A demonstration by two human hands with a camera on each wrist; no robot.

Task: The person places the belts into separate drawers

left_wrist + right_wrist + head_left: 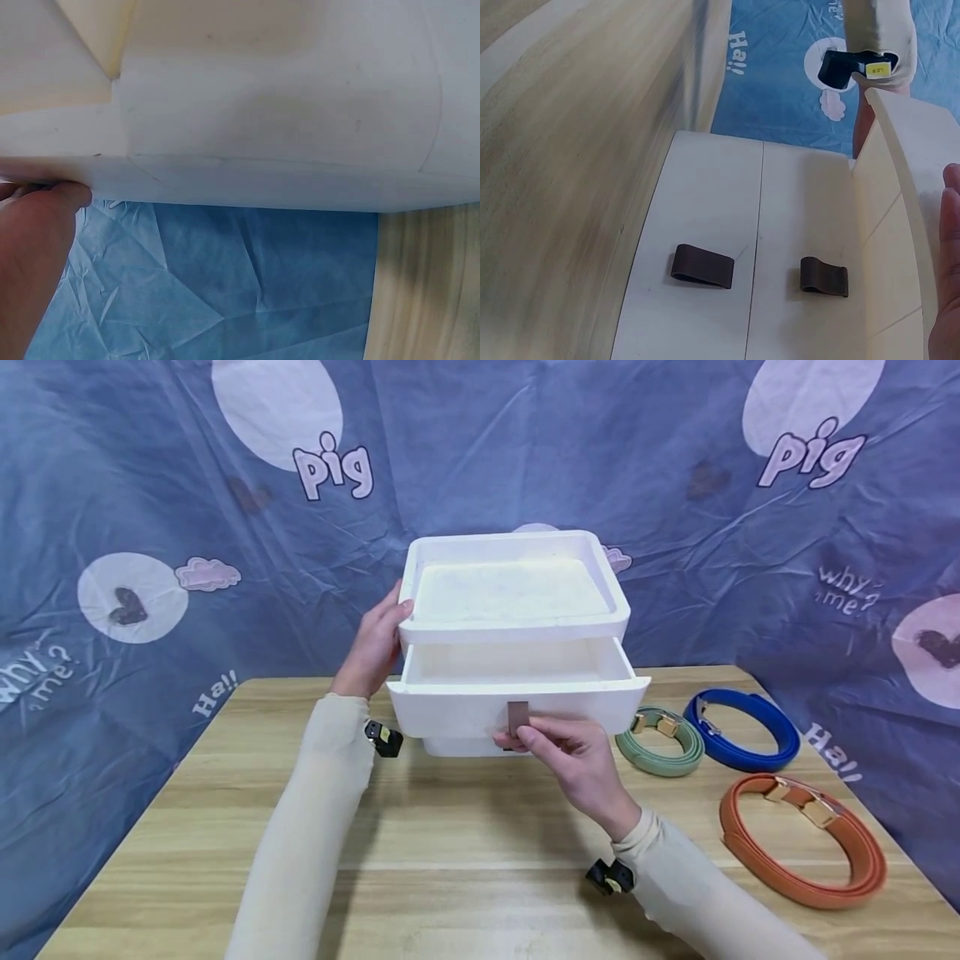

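A white plastic drawer unit [517, 631] stands on the wooden table, its top formed as a shallow tray. The top drawer [457, 710] is pulled out, and the part of its inside that shows is bare. My left hand [375, 639] grips the unit's upper left side, thumb at the rim; the left wrist view catches that hand [37, 240] against the white wall. At the drawer's front, my right hand [570, 760] pinches the brown pull tab [517, 717]. Two lower drawers with brown loop tabs [703, 266] are closed in the right wrist view.
Right of the unit lie three coiled belts with metal buckles: a green one [652, 762], a blue one [772, 752] and, nearer, an orange one [806, 885]. A blue printed cloth [465, 452] hangs behind and beside the wooden table [465, 893].
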